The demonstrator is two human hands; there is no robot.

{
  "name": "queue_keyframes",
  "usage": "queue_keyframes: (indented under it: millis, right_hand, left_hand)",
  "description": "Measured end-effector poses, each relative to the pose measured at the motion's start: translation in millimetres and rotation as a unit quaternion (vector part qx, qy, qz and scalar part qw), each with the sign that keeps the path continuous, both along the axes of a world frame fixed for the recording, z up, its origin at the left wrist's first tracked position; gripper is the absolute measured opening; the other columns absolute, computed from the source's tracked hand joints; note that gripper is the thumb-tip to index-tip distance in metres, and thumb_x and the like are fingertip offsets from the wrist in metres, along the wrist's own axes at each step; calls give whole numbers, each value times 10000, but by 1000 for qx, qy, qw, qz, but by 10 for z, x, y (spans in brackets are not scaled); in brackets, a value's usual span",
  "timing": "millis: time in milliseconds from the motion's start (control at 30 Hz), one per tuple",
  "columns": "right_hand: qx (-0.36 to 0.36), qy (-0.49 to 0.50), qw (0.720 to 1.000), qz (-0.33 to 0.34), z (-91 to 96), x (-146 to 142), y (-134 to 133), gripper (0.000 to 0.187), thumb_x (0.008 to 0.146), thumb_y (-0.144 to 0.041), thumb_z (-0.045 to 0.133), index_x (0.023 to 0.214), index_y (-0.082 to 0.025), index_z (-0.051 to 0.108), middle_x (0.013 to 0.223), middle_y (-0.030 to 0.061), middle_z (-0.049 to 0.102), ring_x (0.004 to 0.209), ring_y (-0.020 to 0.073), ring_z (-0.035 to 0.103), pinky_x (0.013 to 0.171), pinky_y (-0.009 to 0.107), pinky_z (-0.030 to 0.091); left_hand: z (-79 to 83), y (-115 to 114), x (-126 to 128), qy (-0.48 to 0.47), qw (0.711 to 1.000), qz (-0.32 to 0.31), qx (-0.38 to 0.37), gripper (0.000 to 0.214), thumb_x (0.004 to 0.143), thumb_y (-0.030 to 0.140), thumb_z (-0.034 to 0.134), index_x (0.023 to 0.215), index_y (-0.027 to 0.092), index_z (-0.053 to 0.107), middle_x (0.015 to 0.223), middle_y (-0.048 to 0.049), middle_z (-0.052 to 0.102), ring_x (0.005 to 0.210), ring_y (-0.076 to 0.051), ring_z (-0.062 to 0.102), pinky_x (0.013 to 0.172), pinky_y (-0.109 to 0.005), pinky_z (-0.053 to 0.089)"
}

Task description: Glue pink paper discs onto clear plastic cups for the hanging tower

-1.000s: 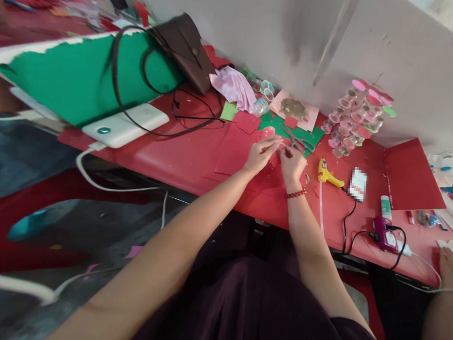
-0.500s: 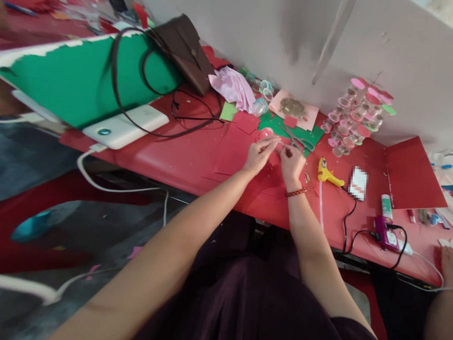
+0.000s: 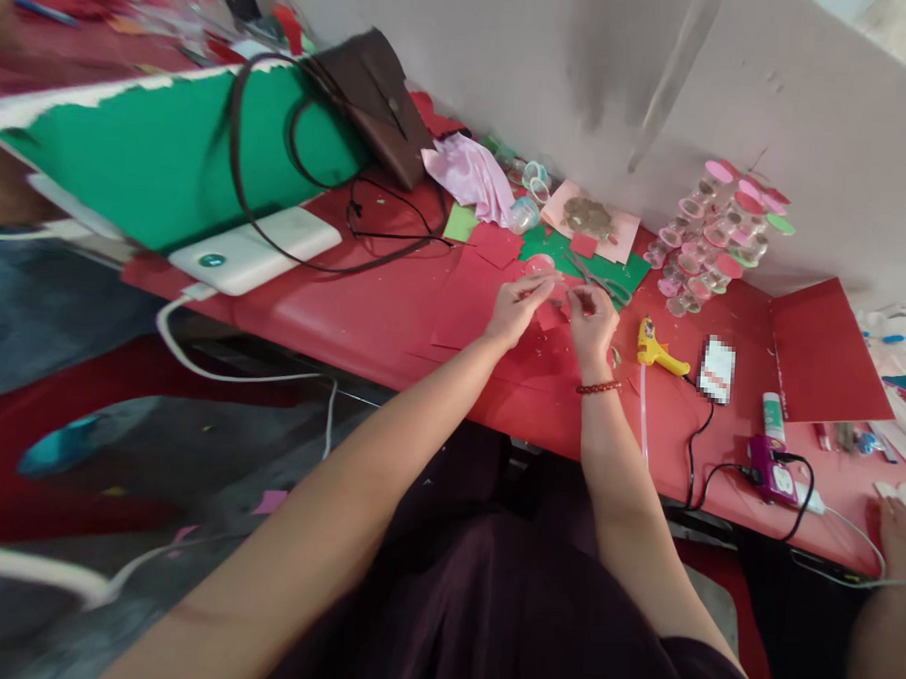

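Note:
Over the red paper (image 3: pixel 466 295), my left hand (image 3: pixel 515 310) has its fingers drawn together in a pinch at the tips. Opposite it, my right hand (image 3: pixel 595 328) has thumb and forefinger closed in a pinch, with a beaded bracelet at the wrist. What lies between the fingertips is too small to make out. Just behind my left hand is a pinkish-red round piece (image 3: pixel 540 264). Grey scissors (image 3: pixel 604 280) rest on green paper (image 3: pixel 636 270) behind my right hand. To the right lies a yellow glue gun (image 3: pixel 661 353).
A bundle of small clear cups with coloured discs (image 3: pixel 717 231) stands by the wall. On the left are a white power bank (image 3: pixel 266 249), a brown bag (image 3: pixel 384 116) and its strap. A purple plug adapter (image 3: pixel 774 469) with cables sits right, near another person's hand (image 3: pixel 901 534).
My right hand has moved slightly right, away from my left hand, widening the gap between the fingertips. My left hand stays nearly in place.

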State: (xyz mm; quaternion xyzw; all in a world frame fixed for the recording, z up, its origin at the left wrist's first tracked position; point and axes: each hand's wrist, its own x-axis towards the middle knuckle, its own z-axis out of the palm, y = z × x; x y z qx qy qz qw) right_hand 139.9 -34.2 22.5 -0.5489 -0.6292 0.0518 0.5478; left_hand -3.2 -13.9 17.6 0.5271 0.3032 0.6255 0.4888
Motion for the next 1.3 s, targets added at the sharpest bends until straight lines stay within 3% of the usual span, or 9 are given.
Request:
queue_keyframes:
  millis: [133,333,600,867,1000,1167,1300]
  right_hand:
    - [38,-42,998,14,-33,15,6,112,947,-181,557,874,-234,624,850,38,683,845,191,629,813,335,520]
    - [20,-66,998,-7,-68,-13,0,139,957,-154,502,873,-250,558,889,50,666,894,206,613,837,353,516]
    - [38,-74,996,-20,-87,-51,3,159,974,-169,432,879,-262,520,891,63,621,889,225,585,832,377,518]
    - [55,-64,996,11,-44,-63,-18,150,969,-183,416,915,-266,528,896,52,620,884,213,608,851,380,535]
    - [45,-39,998,21,-24,-67,-29,137,956,-179,424,914,-261,525,890,44,623,861,196,608,843,361,535]
    - [16,20,999,48,-34,-81,-15,89,974,-229,479,921,-250,547,880,27,650,818,166,639,821,334,558]
    - [-6,62,997,54,-50,-105,-16,134,992,-280,530,1103,-250,599,971,39,716,889,157,710,838,312,601]
  left_hand:
    - [24,-34,-24,20,1000,-18,14,370,845,581,767,960,243,867,1223,-98,807,1257,-310,696,1168,-483,490]
    - [7,-20,5,-14,1000,-26,1,330,820,560,792,932,259,870,1201,-75,817,1253,-308,702,1146,-477,516]
    - [-100,74,65,-106,988,-56,-100,355,737,536,858,943,246,861,1084,-70,847,1224,-323,732,1177,-508,486]
    - [-42,40,-9,-141,969,-120,-166,375,734,525,869,983,246,843,1084,-69,845,1175,-340,753,1110,-522,547]
    - [-34,45,-23,-152,966,-134,-163,462,687,588,894,979,235,835,1073,-77,847,1116,-341,771,1087,-521,558]
    - [-66,88,-20,-134,976,-106,-134,453,731,607,866,986,234,838,1100,-86,843,1176,-344,753,1124,-540,524]
    - [-84,113,-23,-135,980,-86,-117,435,751,599,858,1009,249,842,1137,-78,837,1246,-346,726,1157,-556,507]
